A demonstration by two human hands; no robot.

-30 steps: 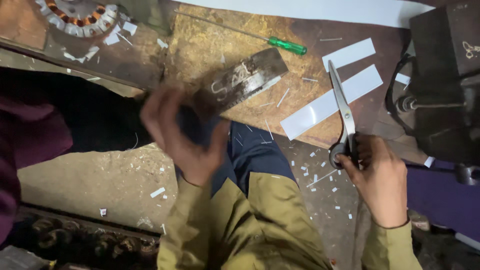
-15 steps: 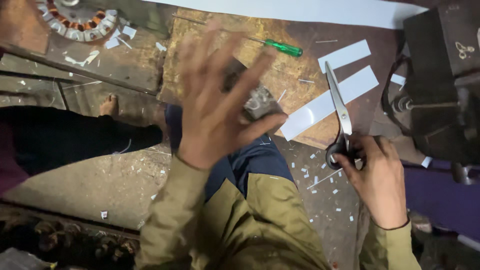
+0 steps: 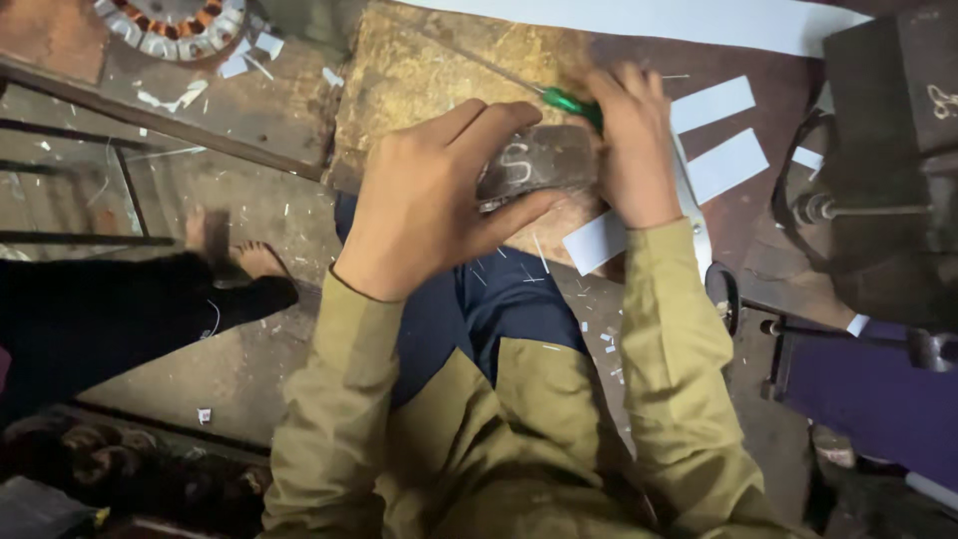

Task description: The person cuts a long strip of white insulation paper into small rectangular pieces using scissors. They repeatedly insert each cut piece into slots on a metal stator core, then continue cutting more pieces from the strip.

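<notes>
Dark grey metal block [image 3: 534,160], oblong and worn with a pale chalk mark on its face, sits on the rough wooden counter [image 3: 419,70] just beyond my knees. My left hand [image 3: 429,205] wraps it from the near end, fingers [image 3: 499,115] curled over the top and thumb pressed along its side. My right hand [image 3: 629,150] closes around its far end; whether those fingers also pinch the green-handled screwdriver [image 3: 571,103] poking out beside them, I cannot tell. Under the block lies one white paper strip [image 3: 599,240], and two more cut strips [image 3: 714,103] lie just beyond, with a long uncut white sheet [image 3: 639,15] at the counter's far edge. Steel scissors [image 3: 699,235] rest beside my right sleeve. Some strips look cut already; the sheet remains.
</notes>
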